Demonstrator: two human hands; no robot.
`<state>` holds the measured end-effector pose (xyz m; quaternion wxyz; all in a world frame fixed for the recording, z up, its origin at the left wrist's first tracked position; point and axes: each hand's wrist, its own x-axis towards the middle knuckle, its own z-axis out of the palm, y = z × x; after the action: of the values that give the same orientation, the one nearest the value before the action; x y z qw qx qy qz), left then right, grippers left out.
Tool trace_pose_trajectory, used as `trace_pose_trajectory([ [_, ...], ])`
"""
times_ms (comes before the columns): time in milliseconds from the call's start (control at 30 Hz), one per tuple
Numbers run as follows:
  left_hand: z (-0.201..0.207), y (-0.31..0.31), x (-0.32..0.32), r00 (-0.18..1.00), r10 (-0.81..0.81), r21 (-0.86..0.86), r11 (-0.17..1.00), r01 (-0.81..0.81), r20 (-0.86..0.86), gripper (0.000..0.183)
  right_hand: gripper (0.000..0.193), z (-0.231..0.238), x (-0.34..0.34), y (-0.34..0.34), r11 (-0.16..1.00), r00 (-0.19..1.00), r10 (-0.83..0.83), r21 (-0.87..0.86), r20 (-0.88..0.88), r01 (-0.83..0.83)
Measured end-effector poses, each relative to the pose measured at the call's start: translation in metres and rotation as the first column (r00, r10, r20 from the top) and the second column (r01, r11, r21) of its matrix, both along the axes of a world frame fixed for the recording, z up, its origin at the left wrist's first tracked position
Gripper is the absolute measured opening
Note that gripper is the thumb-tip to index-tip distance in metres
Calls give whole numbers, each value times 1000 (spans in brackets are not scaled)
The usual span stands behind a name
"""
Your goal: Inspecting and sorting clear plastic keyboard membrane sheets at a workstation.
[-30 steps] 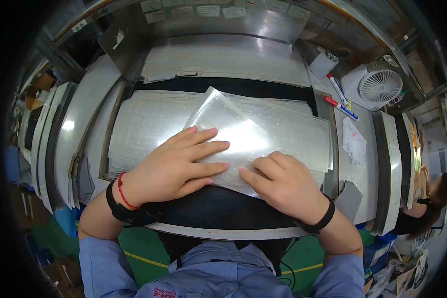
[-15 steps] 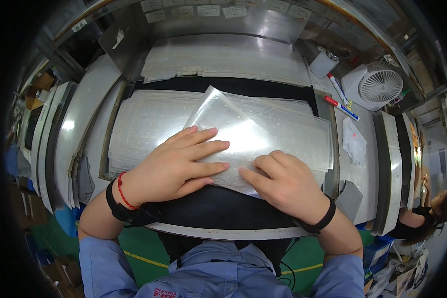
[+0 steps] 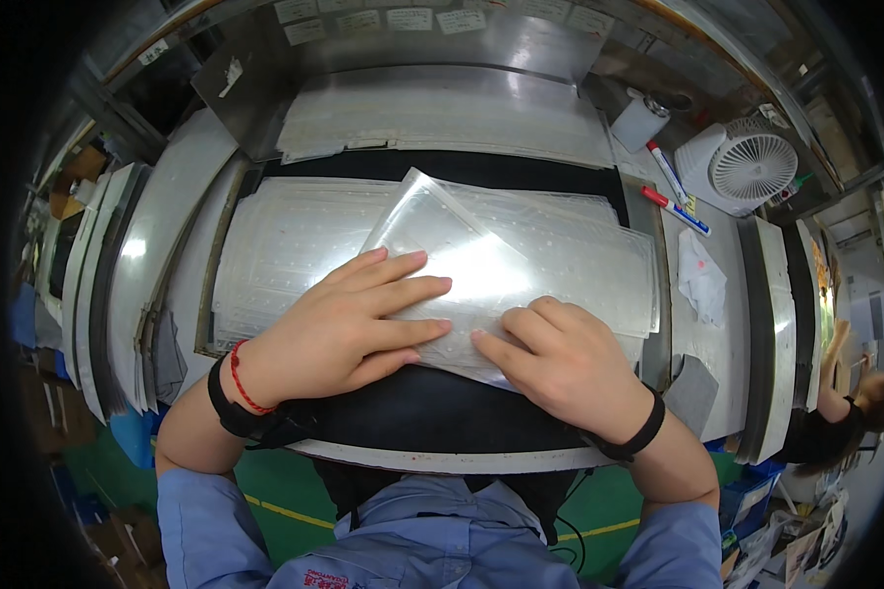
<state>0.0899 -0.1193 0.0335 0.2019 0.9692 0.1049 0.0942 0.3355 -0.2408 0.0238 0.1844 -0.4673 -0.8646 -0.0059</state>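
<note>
A shiny, see-through-looking sheet (image 3: 476, 265) lies askew on a wide stack of clear, dotted sheets (image 3: 584, 270), its far corner pointing away from me. My left hand (image 3: 339, 319) rests flat on its left part, fingers stretched out and apart. Close by on the right, my right hand (image 3: 570, 363) touches the sheet near its front edge. One digit of that hand reaches toward my left fingertips while the others are curled under. Whatever the curled fingers may pinch is hidden. Under the stack is a black mat (image 3: 442, 412).
Behind the stack lies another pile of flat sheets (image 3: 442, 113). Right of it are two markers (image 3: 676, 211), a white bottle (image 3: 641, 123), a small white fan (image 3: 742, 167) and a crumpled white cloth (image 3: 700, 278). Large panels (image 3: 162, 226) lean at the left. Another person (image 3: 845, 422) is at far right.
Both my hands and the shiny sheet stay practically where they were. At the far right, the other person's head and arm have shifted slightly.
</note>
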Motion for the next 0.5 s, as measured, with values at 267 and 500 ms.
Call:
trace_pose_trajectory([
  [267, 0, -1, 0, 1000, 2, -1, 1000, -2, -8, 38, 35, 2, -2, -1, 1000, 999, -15, -24, 30, 16],
  [500, 0, 0, 0, 1000, 3, -3, 1000, -3, -12, 38, 36, 2, -2, -2, 1000, 1000, -18, -16, 20, 19],
])
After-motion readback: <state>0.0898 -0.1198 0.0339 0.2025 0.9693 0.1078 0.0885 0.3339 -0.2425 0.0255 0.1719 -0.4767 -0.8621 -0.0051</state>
